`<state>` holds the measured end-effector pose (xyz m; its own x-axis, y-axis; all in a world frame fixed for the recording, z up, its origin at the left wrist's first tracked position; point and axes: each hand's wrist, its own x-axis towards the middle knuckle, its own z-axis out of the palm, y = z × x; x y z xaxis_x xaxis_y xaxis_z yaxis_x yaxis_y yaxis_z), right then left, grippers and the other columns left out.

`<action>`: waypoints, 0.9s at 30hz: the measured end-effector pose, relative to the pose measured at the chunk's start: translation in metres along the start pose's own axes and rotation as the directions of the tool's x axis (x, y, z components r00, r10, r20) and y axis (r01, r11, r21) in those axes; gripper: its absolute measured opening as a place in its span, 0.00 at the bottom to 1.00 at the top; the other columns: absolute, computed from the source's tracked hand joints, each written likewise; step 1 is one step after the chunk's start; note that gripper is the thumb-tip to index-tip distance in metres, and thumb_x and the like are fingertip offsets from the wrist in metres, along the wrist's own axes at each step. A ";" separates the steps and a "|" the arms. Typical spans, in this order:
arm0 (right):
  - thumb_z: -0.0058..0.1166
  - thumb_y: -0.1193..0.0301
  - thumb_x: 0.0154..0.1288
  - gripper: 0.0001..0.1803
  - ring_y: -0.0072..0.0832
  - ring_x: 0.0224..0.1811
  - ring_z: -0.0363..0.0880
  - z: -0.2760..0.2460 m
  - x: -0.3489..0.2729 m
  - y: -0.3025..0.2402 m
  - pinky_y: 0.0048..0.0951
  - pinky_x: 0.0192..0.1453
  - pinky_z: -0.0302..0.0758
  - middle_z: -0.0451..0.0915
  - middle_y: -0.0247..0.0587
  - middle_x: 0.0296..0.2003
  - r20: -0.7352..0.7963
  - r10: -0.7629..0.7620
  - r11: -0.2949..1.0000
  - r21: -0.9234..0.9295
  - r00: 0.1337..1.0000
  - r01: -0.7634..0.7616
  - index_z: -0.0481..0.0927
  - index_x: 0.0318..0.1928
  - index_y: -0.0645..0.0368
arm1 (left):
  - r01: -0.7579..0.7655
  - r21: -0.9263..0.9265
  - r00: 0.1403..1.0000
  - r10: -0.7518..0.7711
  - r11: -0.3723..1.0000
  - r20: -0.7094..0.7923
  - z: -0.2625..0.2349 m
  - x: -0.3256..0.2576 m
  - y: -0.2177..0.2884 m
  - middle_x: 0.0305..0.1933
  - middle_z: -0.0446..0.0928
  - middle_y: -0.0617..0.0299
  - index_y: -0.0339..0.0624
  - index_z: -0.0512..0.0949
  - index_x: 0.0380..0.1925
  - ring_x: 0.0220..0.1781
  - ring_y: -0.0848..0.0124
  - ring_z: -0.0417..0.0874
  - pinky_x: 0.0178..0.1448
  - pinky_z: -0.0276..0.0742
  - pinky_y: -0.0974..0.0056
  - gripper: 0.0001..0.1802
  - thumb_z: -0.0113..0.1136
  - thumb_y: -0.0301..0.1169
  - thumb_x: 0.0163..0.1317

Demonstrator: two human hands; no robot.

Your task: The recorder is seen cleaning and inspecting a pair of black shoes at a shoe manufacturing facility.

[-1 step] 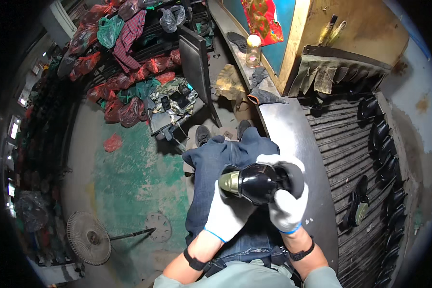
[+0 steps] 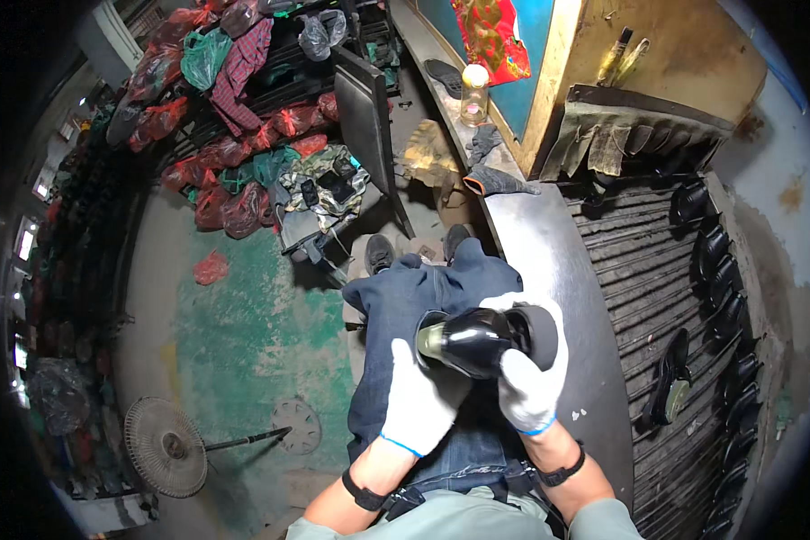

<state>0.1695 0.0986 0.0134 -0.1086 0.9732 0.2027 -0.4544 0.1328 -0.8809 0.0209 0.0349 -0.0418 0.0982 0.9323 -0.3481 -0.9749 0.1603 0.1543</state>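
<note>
Above my lap, a glossy black shoe [image 2: 477, 342] lies across my gloved hands, with a pale greenish last-like piece [image 2: 430, 341] at its left end. My left hand [image 2: 423, 391], in a white glove with a blue cuff edge, closes round the shoe from below; some of its fingers are hidden behind it. At the shoe's right end my right hand [image 2: 533, 378], gloved alike, is closed on a dark rounded pad [image 2: 538, 335] against the shoe. Whether that pad is separate from the shoe, I cannot tell.
A metal bench top [image 2: 549, 238] runs along my right side. Beyond it, a slatted rack [image 2: 639, 297] carries several black shoes, one [image 2: 670, 378] lying alone. Dark gloves [image 2: 502, 183] and a jar [image 2: 474, 97] sit farther up. A fan [image 2: 166, 447] lies on the left floor.
My right hand and the dark pad have shifted slightly left. The shoe has turned a little in my hands, while my left hand has moved only slightly.
</note>
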 end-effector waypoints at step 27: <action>0.38 0.50 0.90 0.31 0.34 0.54 0.87 -0.008 0.005 0.035 0.37 0.65 0.81 0.88 0.50 0.51 -0.082 -0.193 0.883 -0.450 0.978 0.136 0.81 0.57 0.69 | -0.519 0.809 0.520 0.648 -0.277 0.556 0.048 0.048 -0.010 0.45 0.92 0.48 0.29 0.90 0.46 0.46 0.57 0.95 0.54 0.88 0.58 0.32 0.48 0.49 0.85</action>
<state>0.1600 0.1090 -0.0194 0.0539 0.9415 0.3327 -0.0179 0.3340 -0.9424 0.0449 0.0933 -0.0155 -0.4701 0.7693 0.4326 0.3804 -0.2657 0.8859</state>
